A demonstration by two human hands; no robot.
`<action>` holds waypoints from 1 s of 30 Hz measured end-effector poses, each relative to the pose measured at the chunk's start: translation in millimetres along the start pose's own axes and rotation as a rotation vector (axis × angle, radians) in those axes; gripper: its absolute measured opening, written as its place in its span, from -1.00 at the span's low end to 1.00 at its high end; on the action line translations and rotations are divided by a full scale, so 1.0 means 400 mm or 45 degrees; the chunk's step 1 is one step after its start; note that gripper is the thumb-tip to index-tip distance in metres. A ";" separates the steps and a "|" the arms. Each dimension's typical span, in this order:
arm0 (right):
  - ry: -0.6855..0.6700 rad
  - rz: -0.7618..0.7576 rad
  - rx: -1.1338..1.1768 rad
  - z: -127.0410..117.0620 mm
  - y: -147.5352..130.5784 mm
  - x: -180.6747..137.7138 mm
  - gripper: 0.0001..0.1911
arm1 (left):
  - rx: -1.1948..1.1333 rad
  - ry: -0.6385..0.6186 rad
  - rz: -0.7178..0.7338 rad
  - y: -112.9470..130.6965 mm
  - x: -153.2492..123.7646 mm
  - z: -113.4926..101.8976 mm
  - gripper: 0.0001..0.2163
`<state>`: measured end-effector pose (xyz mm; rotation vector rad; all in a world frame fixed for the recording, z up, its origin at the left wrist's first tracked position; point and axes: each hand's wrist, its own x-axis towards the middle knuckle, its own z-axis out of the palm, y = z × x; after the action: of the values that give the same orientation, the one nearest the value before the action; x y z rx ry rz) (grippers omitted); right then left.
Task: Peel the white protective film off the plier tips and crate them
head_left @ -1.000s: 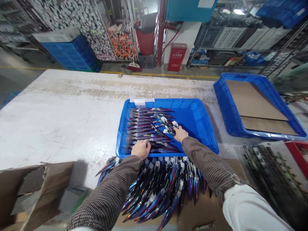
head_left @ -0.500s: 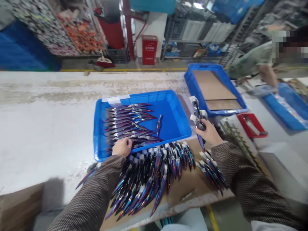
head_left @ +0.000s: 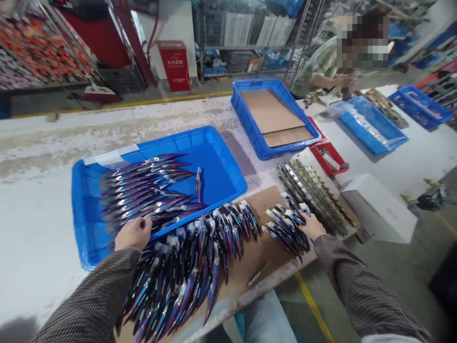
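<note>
Fishing lures, slim, curved and shiny purple-blue, lie in rows inside a blue tray [head_left: 228, 178]. One lure [head_left: 198, 185] lies apart at the tray's right side. My left hand [head_left: 134, 233] rests at the tray's near edge with its fingers curled; what is in them, if anything, is hidden. On the cardboard in front spreads a thick row of lures [head_left: 194, 271] with pale pieces at their upper ends. To the right, my right hand [head_left: 313, 226] has its fingers closed on lures at the edge of a smaller lure cluster [head_left: 287, 226].
Behind stands a blue crate [head_left: 246, 128] holding cardboard sheets. Strips of small parts [head_left: 310, 190], a red box [head_left: 330, 159] and a white box [head_left: 380, 207] lie on the right. A co-worker [head_left: 321, 66] is beyond another blue tray [head_left: 373, 126].
My right hand has lowered the lures it held in the air onto the small cluster. My left hand stays by the tray's near edge. The view has turned right.
</note>
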<state>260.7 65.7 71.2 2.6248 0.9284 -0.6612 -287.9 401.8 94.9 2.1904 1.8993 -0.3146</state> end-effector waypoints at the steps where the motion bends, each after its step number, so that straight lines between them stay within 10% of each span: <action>1: -0.015 0.007 0.008 0.012 0.011 0.012 -0.63 | 0.012 -0.003 -0.014 0.002 0.002 -0.001 -0.66; 12: -0.039 -0.176 0.106 0.057 0.102 0.119 -0.66 | 0.194 -0.076 -0.205 0.022 0.018 0.001 -0.72; 20: 0.085 -0.193 0.161 0.007 0.078 0.055 -0.63 | 0.141 -0.046 -0.131 0.019 0.012 0.000 -0.67; 25: 0.293 -0.269 0.185 -0.094 -0.061 -0.020 -0.63 | 0.042 0.020 -0.025 0.002 -0.007 0.009 -0.63; 30: 0.421 -0.570 0.234 -0.175 -0.415 -0.076 -0.54 | -0.031 0.087 -0.013 -0.007 -0.021 0.023 -0.66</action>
<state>155.0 203.2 128.7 2.7574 1.6568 -0.4258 -291.9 391.5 88.7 2.2028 1.9396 -0.2198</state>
